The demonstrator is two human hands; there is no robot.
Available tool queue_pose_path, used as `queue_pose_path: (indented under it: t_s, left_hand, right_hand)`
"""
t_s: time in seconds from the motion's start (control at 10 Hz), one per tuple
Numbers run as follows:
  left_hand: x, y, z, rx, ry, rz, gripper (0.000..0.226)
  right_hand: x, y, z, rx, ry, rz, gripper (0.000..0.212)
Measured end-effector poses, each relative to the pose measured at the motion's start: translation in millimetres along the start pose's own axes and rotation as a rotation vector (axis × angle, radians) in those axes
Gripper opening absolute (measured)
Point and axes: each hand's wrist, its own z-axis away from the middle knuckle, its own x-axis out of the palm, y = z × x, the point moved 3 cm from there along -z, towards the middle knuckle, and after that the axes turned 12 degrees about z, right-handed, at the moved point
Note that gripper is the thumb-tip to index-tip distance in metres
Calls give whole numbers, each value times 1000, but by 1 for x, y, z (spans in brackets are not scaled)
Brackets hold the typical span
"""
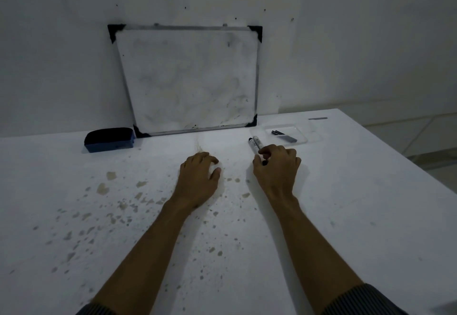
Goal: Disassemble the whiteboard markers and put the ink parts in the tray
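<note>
Two whiteboard markers (pixel 254 143) with black caps lie side by side on the white table, pointing away from me. My right hand (pixel 277 168) rests over their near ends, with its fingers curled around them. Flat on the table to the left lies my left hand (pixel 199 177), fingers slightly bent, holding nothing. Behind the markers stands a clear plastic tray (pixel 303 139), and in it lie a few small dark marker parts (pixel 284 135).
A small whiteboard (pixel 190 79) leans against the wall at the back. A blue and black eraser (pixel 110 139) sits to its left. The table top (pixel 123 215) is speckled with stains. Its right edge runs diagonally past the tray.
</note>
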Motion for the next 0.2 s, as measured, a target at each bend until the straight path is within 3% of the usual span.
queue_pose_path:
  t_s: [0.2]
  left_hand:
    - [-37, 10, -1, -267, -43, 466, 21]
  right_hand:
    - [-37, -12, -4, 72, -238, -329, 17]
